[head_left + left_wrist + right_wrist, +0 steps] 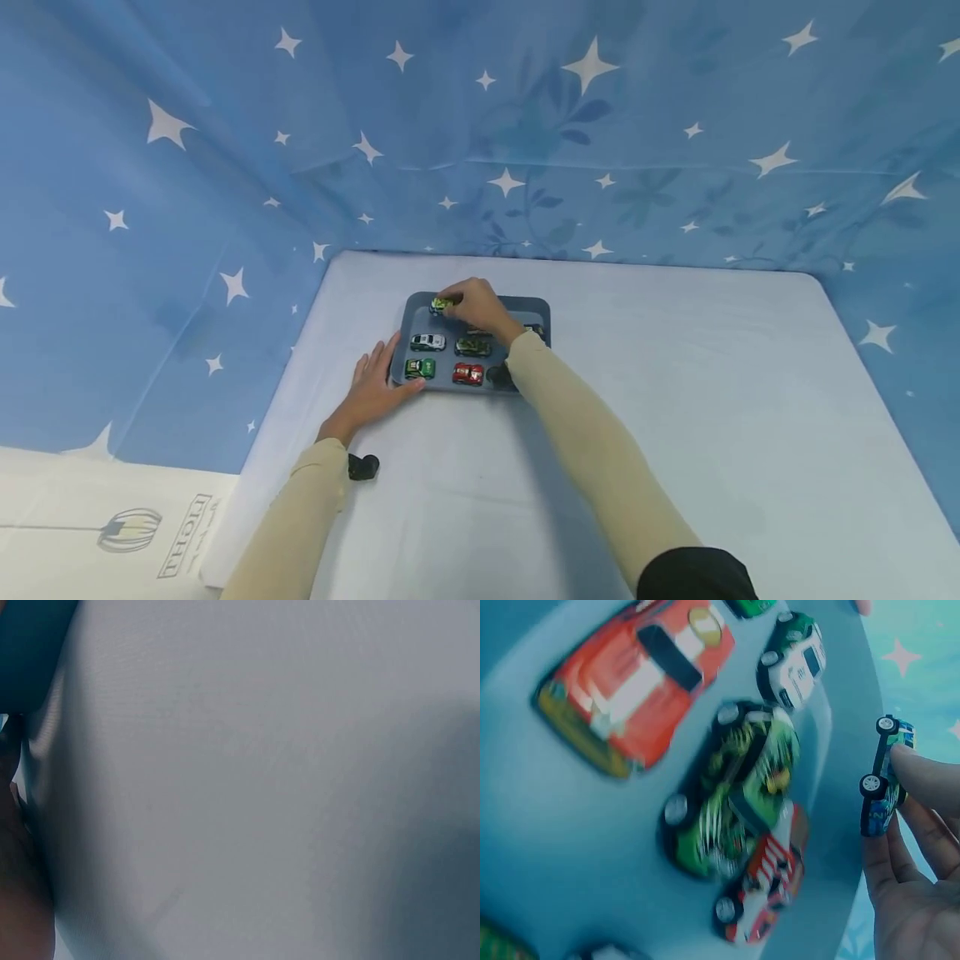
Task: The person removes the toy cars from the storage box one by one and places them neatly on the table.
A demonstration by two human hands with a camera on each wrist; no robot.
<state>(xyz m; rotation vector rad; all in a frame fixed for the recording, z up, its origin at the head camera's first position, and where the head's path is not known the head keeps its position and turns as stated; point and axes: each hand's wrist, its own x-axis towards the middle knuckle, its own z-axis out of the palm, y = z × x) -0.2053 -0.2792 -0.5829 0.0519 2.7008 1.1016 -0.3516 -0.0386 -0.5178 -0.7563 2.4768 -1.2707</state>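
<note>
My right hand point(480, 305) pinches a small yellow-green toy car point(440, 307) over the back left of a grey tray point(444, 367). In the right wrist view, thumb and fingertips hold that car point(889, 780) on its side, wheels toward the tray. My left hand point(372, 393) lies with spread fingers along the tray's left edge, thumb at the front rim. Beside the hands in the tray are a white car point(428, 342), a green car point(420, 368), a red car point(468, 374) and a camouflage-green car point(472, 347). A red-and-white striped car point(769, 877) shows in the right wrist view.
The tray stands on a white-covered table point(675, 400), toward its back left. A blue curtain point(450, 108) with white stars hangs behind and at the left. Another car point(535, 330) is partly hidden by the right wrist. A printed cream cloth point(90, 517) lies at lower left.
</note>
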